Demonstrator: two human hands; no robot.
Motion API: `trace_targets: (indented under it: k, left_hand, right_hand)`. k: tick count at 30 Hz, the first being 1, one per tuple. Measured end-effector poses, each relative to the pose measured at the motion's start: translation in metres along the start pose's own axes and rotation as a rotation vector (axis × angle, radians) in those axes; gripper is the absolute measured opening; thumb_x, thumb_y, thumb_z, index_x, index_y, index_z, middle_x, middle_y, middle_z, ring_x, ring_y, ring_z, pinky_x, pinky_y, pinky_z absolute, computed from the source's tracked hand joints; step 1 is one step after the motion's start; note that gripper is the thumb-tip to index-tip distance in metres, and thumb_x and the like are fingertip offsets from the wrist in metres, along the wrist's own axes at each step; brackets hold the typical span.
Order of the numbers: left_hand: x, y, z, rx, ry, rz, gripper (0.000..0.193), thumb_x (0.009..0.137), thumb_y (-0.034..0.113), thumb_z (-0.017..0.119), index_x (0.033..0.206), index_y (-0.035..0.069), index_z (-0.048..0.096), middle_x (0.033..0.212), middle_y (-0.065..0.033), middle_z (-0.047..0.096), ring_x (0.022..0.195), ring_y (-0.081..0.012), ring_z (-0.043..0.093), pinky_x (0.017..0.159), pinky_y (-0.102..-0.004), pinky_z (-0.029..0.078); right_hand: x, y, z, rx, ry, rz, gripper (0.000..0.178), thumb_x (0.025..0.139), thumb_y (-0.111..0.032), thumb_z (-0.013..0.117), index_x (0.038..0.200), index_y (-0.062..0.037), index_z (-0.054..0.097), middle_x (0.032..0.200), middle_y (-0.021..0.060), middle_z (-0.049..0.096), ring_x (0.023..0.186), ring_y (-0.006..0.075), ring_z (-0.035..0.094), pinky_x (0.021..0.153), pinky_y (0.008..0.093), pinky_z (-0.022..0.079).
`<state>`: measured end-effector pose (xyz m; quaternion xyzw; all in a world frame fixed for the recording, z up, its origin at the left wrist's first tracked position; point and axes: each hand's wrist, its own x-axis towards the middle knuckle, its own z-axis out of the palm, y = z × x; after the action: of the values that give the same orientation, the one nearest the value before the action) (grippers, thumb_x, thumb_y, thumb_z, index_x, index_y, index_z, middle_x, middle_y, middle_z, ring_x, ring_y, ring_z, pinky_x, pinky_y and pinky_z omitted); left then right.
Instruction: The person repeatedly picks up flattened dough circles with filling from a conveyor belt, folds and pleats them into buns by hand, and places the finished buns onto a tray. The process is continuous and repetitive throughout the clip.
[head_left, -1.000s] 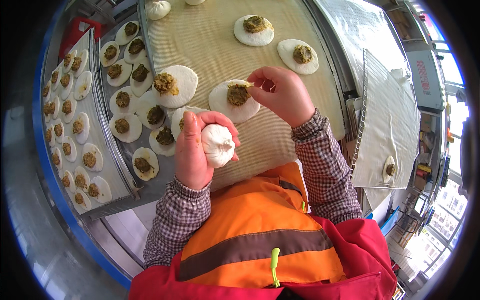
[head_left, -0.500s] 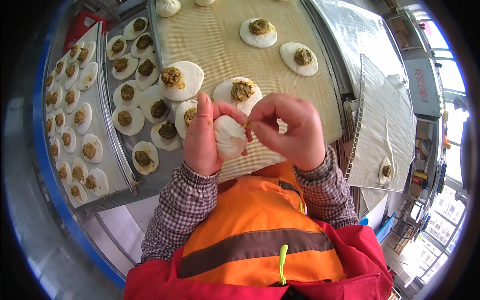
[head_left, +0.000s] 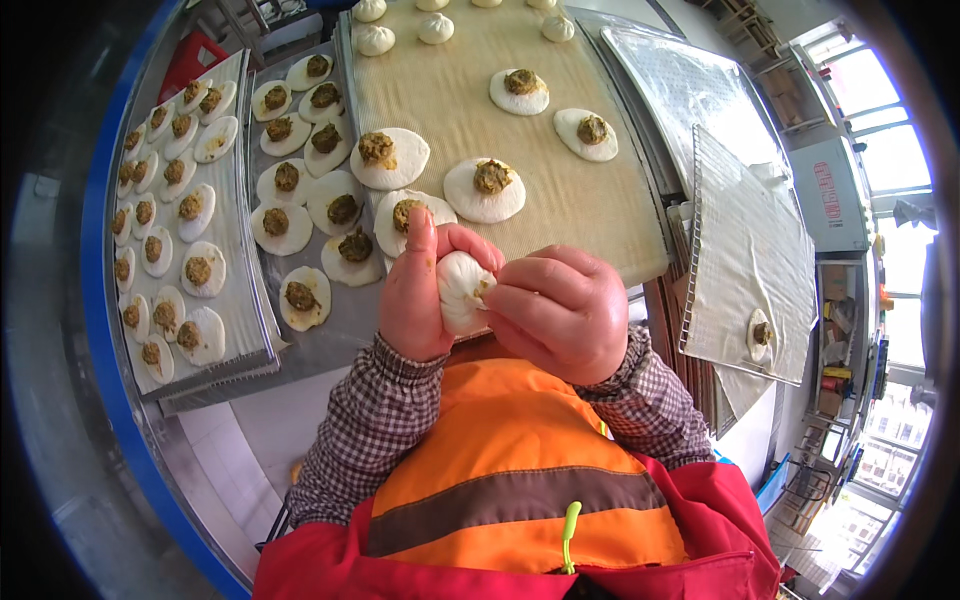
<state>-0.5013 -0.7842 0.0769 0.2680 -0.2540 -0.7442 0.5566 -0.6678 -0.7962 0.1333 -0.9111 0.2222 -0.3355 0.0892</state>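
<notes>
A white stuffed bun (head_left: 462, 296) with pleated dough rests in my left hand (head_left: 415, 290), whose fingers curl around it while the thumb points up. My right hand (head_left: 562, 312) pinches the bun's edge at its right side, where a little brown filling shows. Just beyond my hands lie flat dough rounds topped with brown filling: one (head_left: 485, 190) on the cloth-lined tray (head_left: 470, 110), another (head_left: 390, 158) at its left edge, and one (head_left: 408, 215) partly hidden behind my left thumb.
More filled rounds cover a grey surface (head_left: 300, 345) and a lined tray (head_left: 235, 348) to the left. Closed buns (head_left: 436, 28) stand at the far end of the middle tray. On the right, a cloth-covered rack (head_left: 745, 250) holds one filled round (head_left: 759, 334). A red container (head_left: 195, 62) sits far left.
My right hand has turned and come in closer over the bun, its fingers now pressed to the dough. The view has shifted, bringing more closed buns at the far end into sight.
</notes>
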Motion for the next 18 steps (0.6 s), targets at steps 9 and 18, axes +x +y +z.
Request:
trace_targets:
  k: [9, 18]
  left_hand:
    - [0.033, 0.021, 0.019, -0.184, -0.012, -0.036, 0.075, 0.092, 0.066, 0.030, 0.144, 0.012, 0.024, 0.120, -0.0224, 0.056, 0.106, -0.0310, 0.059, 0.085, -0.0420, 0.051]
    - [0.062, 0.052, -0.019, 0.051, 0.098, 0.050, 0.072, 0.093, 0.067, 0.027, 0.132, 0.008, 0.042, 0.117, -0.0188, 0.058, 0.107, -0.0322, 0.059, 0.087, -0.0432, 0.049]
  right_hand:
    - [0.037, 0.013, -0.006, 0.341, -0.071, 0.406, 0.057, 0.068, -0.014, 0.080, 0.118, -0.0084, 0.055, 0.110, 0.0098, 0.059, 0.075, 0.0259, 0.063, 0.064, 0.0315, 0.053]
    - [0.130, 0.287, 0.011, 0.030, -0.076, 0.816, 0.047, 0.070, -0.019, 0.073, 0.114, -0.0112, 0.060, 0.097, 0.0143, 0.067, 0.089, 0.0272, 0.066, 0.080, 0.0359, 0.052]
